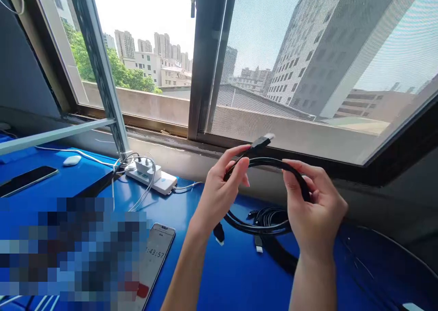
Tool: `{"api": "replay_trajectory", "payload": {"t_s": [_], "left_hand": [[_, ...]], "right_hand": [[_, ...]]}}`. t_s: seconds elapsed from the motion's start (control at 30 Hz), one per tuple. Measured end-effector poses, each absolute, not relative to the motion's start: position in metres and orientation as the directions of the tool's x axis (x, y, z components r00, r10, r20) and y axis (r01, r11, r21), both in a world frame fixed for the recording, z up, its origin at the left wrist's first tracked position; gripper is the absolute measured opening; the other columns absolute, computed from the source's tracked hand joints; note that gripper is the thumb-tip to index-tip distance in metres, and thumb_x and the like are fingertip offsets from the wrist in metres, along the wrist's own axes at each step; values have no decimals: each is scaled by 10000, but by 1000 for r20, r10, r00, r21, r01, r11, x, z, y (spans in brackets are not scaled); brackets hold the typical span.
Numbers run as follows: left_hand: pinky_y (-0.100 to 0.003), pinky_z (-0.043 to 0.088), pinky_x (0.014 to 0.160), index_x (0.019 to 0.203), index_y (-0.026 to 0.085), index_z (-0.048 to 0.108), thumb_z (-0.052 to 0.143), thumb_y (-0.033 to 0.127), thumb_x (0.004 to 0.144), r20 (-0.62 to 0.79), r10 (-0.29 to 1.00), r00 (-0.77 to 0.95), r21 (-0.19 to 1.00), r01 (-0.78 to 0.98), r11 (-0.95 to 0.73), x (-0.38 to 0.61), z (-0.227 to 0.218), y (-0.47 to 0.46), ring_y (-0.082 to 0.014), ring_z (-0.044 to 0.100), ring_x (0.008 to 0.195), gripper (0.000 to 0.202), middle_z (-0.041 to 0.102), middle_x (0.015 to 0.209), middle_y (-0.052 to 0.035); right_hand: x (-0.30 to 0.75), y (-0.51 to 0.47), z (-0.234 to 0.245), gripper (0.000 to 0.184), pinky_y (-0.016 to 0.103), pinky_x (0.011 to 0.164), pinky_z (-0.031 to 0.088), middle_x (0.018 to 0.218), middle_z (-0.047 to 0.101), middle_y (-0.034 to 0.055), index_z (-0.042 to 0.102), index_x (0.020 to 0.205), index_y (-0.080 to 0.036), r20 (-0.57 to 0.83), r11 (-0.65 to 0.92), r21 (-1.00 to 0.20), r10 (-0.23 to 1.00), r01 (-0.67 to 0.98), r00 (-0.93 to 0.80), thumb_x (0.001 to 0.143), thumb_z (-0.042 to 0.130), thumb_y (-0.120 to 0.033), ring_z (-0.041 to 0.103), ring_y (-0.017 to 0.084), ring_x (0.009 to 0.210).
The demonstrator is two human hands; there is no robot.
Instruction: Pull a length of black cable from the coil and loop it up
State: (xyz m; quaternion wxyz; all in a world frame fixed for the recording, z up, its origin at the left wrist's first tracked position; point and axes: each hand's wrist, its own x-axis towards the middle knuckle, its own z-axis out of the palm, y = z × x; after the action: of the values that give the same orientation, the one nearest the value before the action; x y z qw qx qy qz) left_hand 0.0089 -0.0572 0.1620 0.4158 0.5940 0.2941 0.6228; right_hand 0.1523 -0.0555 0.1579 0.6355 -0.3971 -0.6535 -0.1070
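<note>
Between my two hands a black cable is held up as a coiled loop above the blue table. My left hand is closed around the left side of the loop. One black plug with a pale tip, HDMI-like in shape, sticks up past its fingertips. Another dark plug hangs below that hand. My right hand grips the loop's right side between thumb and curled fingers. Behind and below lies a second coil of black cable on the table, partly hidden by the held loop, with a pale-tipped plug near it.
A phone showing a timer lies left of my left arm. A white power strip with plugged-in cords sits by the wall. Farther left are a dark phone, a white mouse-like object and a metal frame. Window behind.
</note>
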Motion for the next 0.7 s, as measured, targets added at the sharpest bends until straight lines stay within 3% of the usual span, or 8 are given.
{"api": "replay_trajectory", "payload": {"t_s": [0.2, 0.3, 0.4, 0.53, 0.7], "left_hand": [[-171, 226, 371, 1008, 161, 637, 492, 500, 836, 474, 876, 87, 875, -156, -458, 9, 162, -57, -32, 292, 377, 406, 405, 459, 69], [-168, 209, 359, 894, 154, 644, 551, 524, 786, 430, 900, 69, 890, -200, -410, 6, 162, -55, -24, 215, 372, 396, 300, 444, 92], [-170, 185, 351, 798, 148, 627, 584, 550, 744, 389, 918, 77, 908, -201, -368, 2, 163, -55, -21, 192, 368, 408, 276, 431, 94], [-189, 152, 360, 691, 138, 626, 615, 565, 703, 379, 925, 28, 917, -142, -372, 1, 167, -58, -27, 203, 377, 428, 276, 414, 81], [-215, 108, 389, 669, 134, 673, 642, 575, 669, 373, 926, -60, 922, -86, -377, 1, 170, -61, -33, 178, 396, 443, 244, 403, 75]], "right_hand": [[148, -54, 158, 180, 177, 470, 403, 936, 599, 56, 647, 1004, -190, 953, 634, -273, 280, 724, 115, 857, 569, -258, 547, 95, 662], [146, -54, 159, 236, 177, 465, 420, 1081, 583, 79, 620, 1090, -203, 947, 649, -246, 320, 720, 35, 894, 504, -262, 582, 107, 732], [145, -54, 159, 251, 163, 462, 425, 1084, 612, 63, 613, 1098, -208, 920, 695, -254, 388, 672, -53, 924, 433, -232, 607, 115, 809], [144, -55, 160, 238, 172, 473, 425, 988, 631, 55, 635, 1052, -204, 888, 705, -337, 458, 623, -37, 915, 446, -252, 594, 126, 805], [143, -62, 163, 214, 171, 439, 379, 931, 622, 38, 652, 1010, -216, 786, 705, -576, 617, 414, 45, 870, 521, -310, 510, 82, 599]]}}
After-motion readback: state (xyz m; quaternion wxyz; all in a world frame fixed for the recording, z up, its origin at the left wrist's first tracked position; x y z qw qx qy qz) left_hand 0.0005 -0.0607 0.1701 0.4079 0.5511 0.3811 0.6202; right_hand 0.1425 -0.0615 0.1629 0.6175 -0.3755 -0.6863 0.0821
